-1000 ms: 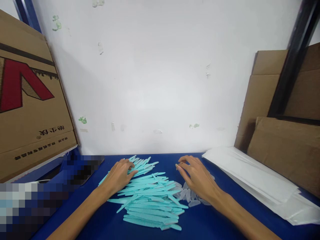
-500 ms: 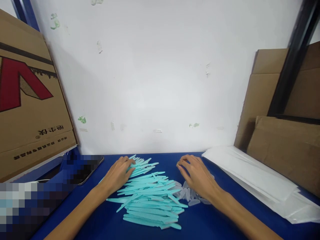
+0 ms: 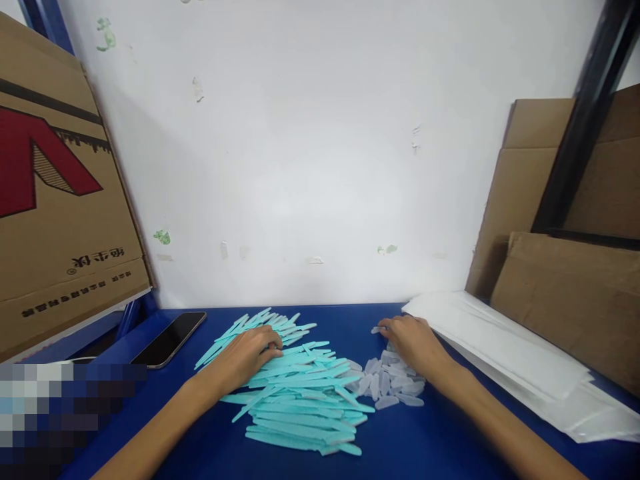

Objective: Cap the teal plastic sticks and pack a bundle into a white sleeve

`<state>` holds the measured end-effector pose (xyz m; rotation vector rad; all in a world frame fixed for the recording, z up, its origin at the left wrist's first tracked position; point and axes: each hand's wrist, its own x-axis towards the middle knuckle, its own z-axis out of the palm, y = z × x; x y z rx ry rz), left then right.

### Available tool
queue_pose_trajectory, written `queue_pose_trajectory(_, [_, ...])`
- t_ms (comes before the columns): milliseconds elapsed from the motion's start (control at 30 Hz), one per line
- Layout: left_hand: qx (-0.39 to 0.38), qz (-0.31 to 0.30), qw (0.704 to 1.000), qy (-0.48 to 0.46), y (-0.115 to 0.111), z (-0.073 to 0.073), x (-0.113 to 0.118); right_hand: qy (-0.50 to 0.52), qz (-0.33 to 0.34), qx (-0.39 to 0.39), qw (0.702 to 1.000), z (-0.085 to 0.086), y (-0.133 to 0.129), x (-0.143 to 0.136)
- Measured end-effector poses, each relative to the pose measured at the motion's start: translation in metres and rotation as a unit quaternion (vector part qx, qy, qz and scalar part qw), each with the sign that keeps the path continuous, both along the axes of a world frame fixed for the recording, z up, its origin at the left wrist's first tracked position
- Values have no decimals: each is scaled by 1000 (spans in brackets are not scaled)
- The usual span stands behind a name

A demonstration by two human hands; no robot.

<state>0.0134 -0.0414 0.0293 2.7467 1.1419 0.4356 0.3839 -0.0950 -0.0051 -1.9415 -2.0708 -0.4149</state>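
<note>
A large heap of slim turquoise eyebrow razors (image 3: pixel 300 397) lies on the blue table, with a second bunch (image 3: pixel 227 340) behind it to the left. Over the gap between these two piles rests my left hand (image 3: pixel 250 353), fingers curled down and thumb near the razors; what they grip, if anything, is hidden. To the right sits a small pile of translucent plastic caps (image 3: pixel 383 383). My right hand (image 3: pixel 413 340) is at the far side of that pile, pinching one translucent cap (image 3: pixel 376 330) between thumb and fingertips. Its tip points left.
A dark phone (image 3: pixel 173 339) lies at the left of the blue table (image 3: pixel 195 440). White plastic bags (image 3: pixel 505 353) are stacked on the right. Cardboard boxes stand at the left (image 3: pixel 75 200) and right (image 3: pixel 565 300), with a white wall (image 3: pixel 310 167) behind.
My left hand has shifted right and toward me, off the rear bunch. My right hand has moved right and now pinches a cap; before, it hovered with loosely bent fingers.
</note>
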Motion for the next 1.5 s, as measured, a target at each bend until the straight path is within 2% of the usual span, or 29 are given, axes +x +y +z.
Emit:
queue_pose_trajectory(267, [-13, 23, 999, -20, -2, -2, 1, 29, 71, -9, 997, 5, 4, -5])
queue_pose_trajectory(433, [23, 32, 999, -16, 2, -9, 0, 44, 100, -9, 994, 4, 5, -4])
queue_pose_trajectory(567, [49, 39, 998, -18, 3, -10, 0, 45, 92, -4, 995, 2, 5, -3])
queue_pose_trajectory(767, [74, 41, 996, -26, 0, -8, 3, 33, 21, 6, 999, -2, 4, 0])
queue_pose_trajectory(1100, [81, 12, 996, -48, -8, -6, 11, 39, 35, 8, 999, 3, 2, -8])
queue_pose_trajectory(1200, [66, 6, 997, -46, -10, -4, 13, 53, 60, 10, 997, 6, -1, -14])
queue_pose_trajectory(1367, [63, 6, 997, -40, -11, -4, 13, 114, 138, -16, 984, 13, -7, -23])
queue_pose_trajectory(1500, [71, 2, 997, -36, -10, -5, 13, 129, 159, -36, 978, 19, -12, -31])
